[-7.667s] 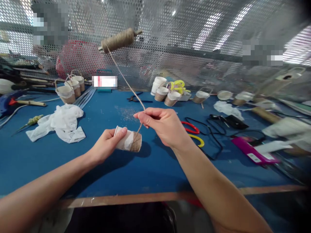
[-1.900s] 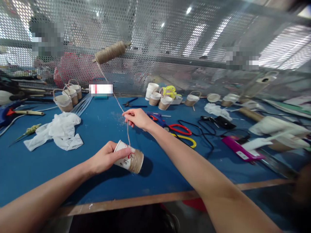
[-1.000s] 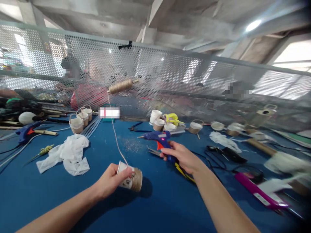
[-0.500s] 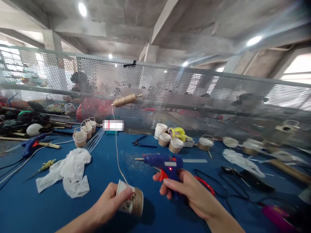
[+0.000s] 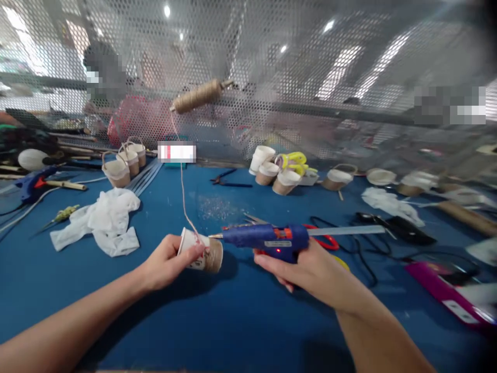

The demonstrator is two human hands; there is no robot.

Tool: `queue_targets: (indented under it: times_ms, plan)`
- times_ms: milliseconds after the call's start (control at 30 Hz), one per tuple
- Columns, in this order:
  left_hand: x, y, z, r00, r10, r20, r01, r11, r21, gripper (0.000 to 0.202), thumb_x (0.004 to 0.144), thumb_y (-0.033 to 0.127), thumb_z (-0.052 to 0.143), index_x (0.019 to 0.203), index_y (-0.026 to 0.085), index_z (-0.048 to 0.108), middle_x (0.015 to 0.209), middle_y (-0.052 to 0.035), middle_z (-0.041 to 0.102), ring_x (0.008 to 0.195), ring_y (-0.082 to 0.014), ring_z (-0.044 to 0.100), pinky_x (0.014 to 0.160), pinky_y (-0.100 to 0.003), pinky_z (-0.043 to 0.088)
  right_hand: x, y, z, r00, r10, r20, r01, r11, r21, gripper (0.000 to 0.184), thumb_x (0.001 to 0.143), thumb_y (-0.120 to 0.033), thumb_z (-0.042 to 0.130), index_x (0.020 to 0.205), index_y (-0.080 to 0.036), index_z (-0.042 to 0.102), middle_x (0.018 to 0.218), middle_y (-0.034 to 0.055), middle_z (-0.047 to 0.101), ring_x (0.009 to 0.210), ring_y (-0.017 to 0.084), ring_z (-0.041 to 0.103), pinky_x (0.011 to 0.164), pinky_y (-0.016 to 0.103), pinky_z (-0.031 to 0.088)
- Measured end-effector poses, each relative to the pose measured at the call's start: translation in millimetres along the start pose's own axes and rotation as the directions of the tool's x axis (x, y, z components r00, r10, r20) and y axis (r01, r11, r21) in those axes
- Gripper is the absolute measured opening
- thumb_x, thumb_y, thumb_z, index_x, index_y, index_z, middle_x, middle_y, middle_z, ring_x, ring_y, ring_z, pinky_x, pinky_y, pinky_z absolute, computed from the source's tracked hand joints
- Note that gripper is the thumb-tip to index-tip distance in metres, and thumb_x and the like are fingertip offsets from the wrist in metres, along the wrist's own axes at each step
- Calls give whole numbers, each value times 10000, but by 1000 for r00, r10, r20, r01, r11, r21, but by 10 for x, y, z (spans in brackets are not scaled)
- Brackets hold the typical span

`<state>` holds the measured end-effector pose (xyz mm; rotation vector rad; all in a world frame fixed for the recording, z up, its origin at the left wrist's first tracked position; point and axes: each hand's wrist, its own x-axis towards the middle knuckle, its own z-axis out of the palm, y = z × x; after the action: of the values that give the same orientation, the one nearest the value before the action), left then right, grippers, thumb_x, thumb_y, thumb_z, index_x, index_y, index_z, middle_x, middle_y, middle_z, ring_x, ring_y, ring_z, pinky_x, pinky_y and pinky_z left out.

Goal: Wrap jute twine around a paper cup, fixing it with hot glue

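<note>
My left hand (image 5: 173, 261) grips a paper cup (image 5: 187, 241) lying on its side, its thumb pressed on the cup's wall. Brown twine (image 5: 213, 257) is wound around the cup's base end. A strand of twine (image 5: 183, 191) runs from the cup up to a twine spool (image 5: 199, 96) hung on a stick by the mesh. My right hand (image 5: 306, 269) is wrapped around a blue glue gun (image 5: 267, 238), whose red light is lit. The gun's metal nozzle is at the cup's wall, close to my left thumb; whether it touches I cannot tell. A clear glue stick (image 5: 349, 231) sticks out behind the gun.
Several twine-wrapped cups (image 5: 286, 182) stand along the back. Pliers (image 5: 231, 181) lie mid-table, a white cloth (image 5: 103, 220) and another glue gun (image 5: 37, 182) at left. Black cables (image 5: 361, 254) and a purple power strip (image 5: 446, 298) are at right. A perforated metal screen (image 5: 295, 77) stands behind.
The glue gun has swung level and moved its nozzle left to the cup in my left hand. My view has tilted down, so both hands appear higher.
</note>
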<state>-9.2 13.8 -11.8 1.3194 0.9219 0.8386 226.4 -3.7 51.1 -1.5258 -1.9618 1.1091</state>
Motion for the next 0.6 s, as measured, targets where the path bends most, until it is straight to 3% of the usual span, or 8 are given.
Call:
queue_targets:
  times_ms: [133, 233, 333, 467, 600]
  plan:
    - [-3, -4, 1, 994, -107, 8, 107, 990, -89, 373, 660, 460, 622, 632, 89, 650, 596, -20, 610, 553, -111, 484, 556, -205, 374, -15, 37, -15, 998, 60, -9, -60, 990, -127, 339, 717, -454, 563, 479, -244, 443, 357, -34, 450, 352, 116, 451, 382, 239, 378]
    - [13, 13, 9, 988, -157, 6, 157, 978, -136, 342, 697, 426, 595, 695, 93, 673, 635, -22, 638, 556, -106, 497, 552, -197, 367, -41, 35, -9, 1000, 27, 1, -26, 979, -203, 374, 732, -432, 553, 445, -242, 409, 343, -46, 452, 335, 116, 449, 357, 242, 352]
    - [28, 21, 16, 979, -204, 11, 203, 965, -167, 314, 719, 393, 579, 741, 97, 682, 654, -16, 648, 554, -96, 495, 544, -186, 350, -60, -13, 19, 999, -44, -6, 41, 966, -256, 290, 750, -360, 552, 500, -241, 461, 328, -78, 439, 314, 112, 420, 351, 245, 336]
    - [31, 17, 23, 971, -239, 2, 236, 958, -162, 314, 716, 386, 577, 741, 91, 681, 654, -19, 645, 555, -97, 492, 553, -192, 345, -48, -55, 64, 968, -228, -102, 173, 907, -385, 185, 721, -264, 594, 548, -243, 529, 332, -96, 432, 327, 111, 411, 368, 238, 356]
    - [28, 10, 24, 971, -238, 2, 236, 963, -132, 330, 726, 396, 557, 732, 85, 667, 639, -18, 628, 548, -95, 484, 554, -199, 339, -35, -30, 66, 866, -493, -79, 376, 749, -546, 110, 749, -240, 565, 650, -228, 612, 459, -62, 561, 460, 125, 537, 437, 216, 433]
